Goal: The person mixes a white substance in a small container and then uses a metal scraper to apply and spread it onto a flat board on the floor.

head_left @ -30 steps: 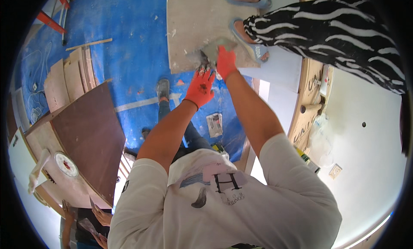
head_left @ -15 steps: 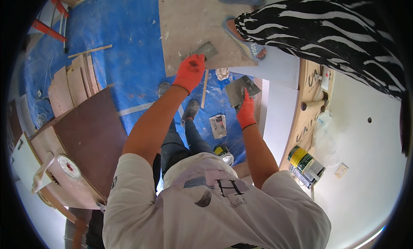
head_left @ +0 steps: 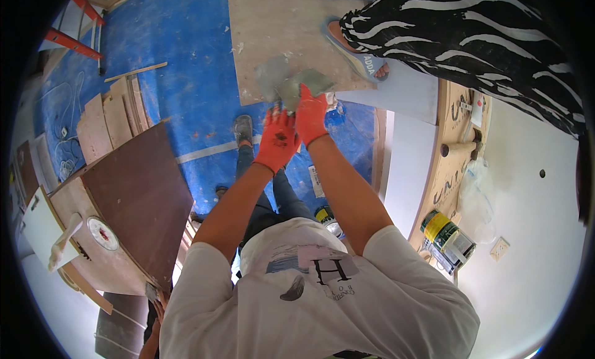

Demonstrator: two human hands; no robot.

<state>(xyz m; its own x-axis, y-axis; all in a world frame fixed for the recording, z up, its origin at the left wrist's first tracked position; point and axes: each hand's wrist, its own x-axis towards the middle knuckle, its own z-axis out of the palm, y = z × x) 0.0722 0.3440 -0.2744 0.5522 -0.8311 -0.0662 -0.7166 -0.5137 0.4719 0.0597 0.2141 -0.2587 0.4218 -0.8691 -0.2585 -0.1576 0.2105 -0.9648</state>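
Observation:
My hands, both in red gloves, are close together in front of my body. The left hand [head_left: 277, 141] is closed on a flat grey putty scraper [head_left: 271, 72], whose blade is blurred. Beside it, my right hand [head_left: 312, 116] grips a second rectangular scraper [head_left: 317, 80] with a grey-green, smeared face, the thumb lying along it. The two blades overlap in view; whether they touch I cannot tell. Below them lies the near edge of a plywood board [head_left: 279, 24].
Another person's patterned trouser leg [head_left: 434, 43] and slippered foot [head_left: 356, 55] are at the upper right. Blue sheeting [head_left: 167, 43] covers the floor. A brown cabinet [head_left: 136, 204] stands left, an orange ladder [head_left: 74, 43] beyond. Paint cans [head_left: 439, 229] and a hammer [head_left: 455, 149] are right.
My hands have come together, the right one moving up and left, the left one slightly down. The scrapers now overlap. My feet have shifted, and another person's hand shows at lower left.

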